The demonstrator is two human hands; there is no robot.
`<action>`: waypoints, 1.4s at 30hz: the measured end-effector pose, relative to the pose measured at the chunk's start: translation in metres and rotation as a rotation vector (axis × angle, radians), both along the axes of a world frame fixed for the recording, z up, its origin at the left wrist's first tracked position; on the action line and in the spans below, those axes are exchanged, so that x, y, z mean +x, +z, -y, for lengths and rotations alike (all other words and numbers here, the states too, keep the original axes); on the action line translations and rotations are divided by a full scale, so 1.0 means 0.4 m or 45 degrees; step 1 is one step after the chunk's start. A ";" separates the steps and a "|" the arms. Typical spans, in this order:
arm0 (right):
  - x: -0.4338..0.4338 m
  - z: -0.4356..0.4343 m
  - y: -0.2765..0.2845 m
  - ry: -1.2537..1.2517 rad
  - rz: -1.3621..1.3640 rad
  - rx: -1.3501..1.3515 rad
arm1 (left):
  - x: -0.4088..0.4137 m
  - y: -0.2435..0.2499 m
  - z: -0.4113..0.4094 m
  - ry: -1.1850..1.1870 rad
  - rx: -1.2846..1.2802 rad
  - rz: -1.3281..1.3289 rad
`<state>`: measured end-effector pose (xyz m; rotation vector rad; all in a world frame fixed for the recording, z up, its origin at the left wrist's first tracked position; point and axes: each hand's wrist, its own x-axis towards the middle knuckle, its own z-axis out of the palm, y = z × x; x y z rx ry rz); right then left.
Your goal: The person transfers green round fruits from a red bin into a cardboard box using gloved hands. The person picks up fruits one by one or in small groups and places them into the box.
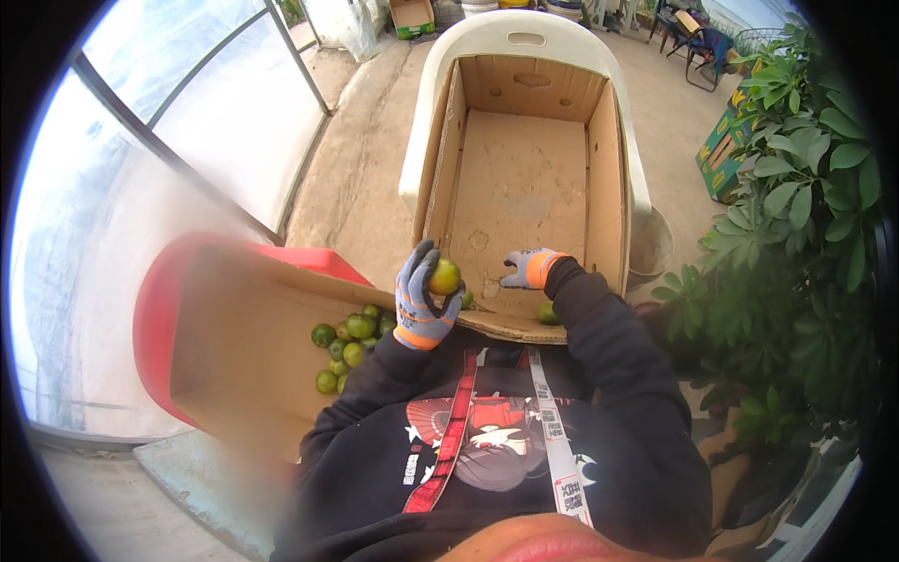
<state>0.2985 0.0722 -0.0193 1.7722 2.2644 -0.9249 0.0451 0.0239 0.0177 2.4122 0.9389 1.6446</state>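
Note:
My left hand (426, 298), in a grey and orange work glove, holds a green-yellow citrus fruit (444, 277) over the near left edge of a cardboard box (520, 175). My right hand (530, 269), gloved alike, is over the near part of that box with fingers apart and nothing seen in it. A green fruit (548, 313) lies in the box's near right corner, below my right sleeve. Another fruit (467, 299) shows just beside my left hand. Several green citrus fruits (353, 355) lie in a second cardboard box (246, 337) at my left.
The front box rests on a white plastic chair (428, 105), the left one on a red plastic seat (151, 309). A leafy plant (779, 281) and a bucket (650, 242) stand at the right. A framed plastic sheet wall (232, 126) is on the left; a green printed carton (723, 154) is farther right.

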 end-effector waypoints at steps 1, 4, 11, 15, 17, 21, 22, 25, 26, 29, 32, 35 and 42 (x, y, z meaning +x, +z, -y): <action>0.021 -0.012 -0.063 0.085 0.184 -0.114 | -0.005 -0.006 -0.002 0.013 0.029 0.098; 0.022 -0.015 -0.067 0.221 0.254 -0.372 | -0.109 -0.080 -0.043 0.269 -0.027 0.212; 0.005 -0.038 -0.203 0.542 0.460 -0.232 | -0.402 -0.331 0.000 0.955 -0.534 -0.062; 0.022 -0.025 -0.183 0.451 0.553 -0.219 | -0.424 -0.402 0.089 1.272 -0.826 -0.272; 0.034 -0.020 -0.199 0.421 0.624 -0.252 | -0.448 -0.432 0.097 1.199 -0.910 -0.234; 0.003 0.011 -0.101 0.490 0.651 -0.327 | -0.433 -0.421 0.093 1.338 -0.966 -0.352; -0.002 0.014 -0.093 0.492 0.621 -0.365 | -0.434 -0.427 0.089 1.383 -0.960 -0.368; -0.014 0.014 -0.074 0.576 0.715 -0.430 | -0.440 -0.436 0.090 1.417 -1.025 -0.363; -0.016 0.016 -0.066 0.581 0.740 -0.425 | -0.443 -0.438 0.090 1.410 -1.060 -0.352; -0.025 0.020 -0.059 0.586 0.779 -0.389 | -0.478 -0.455 0.084 1.323 -1.119 -0.491; 0.000 0.014 -0.113 0.522 0.731 -0.304 | -0.484 -0.446 0.073 1.284 -1.158 -0.479; 0.036 -0.022 -0.130 0.389 0.606 -0.147 | -0.460 -0.439 0.072 1.367 -0.950 -0.179; 0.055 -0.031 -0.012 0.132 0.335 -0.020 | -0.254 -0.217 -0.043 0.749 -0.407 0.212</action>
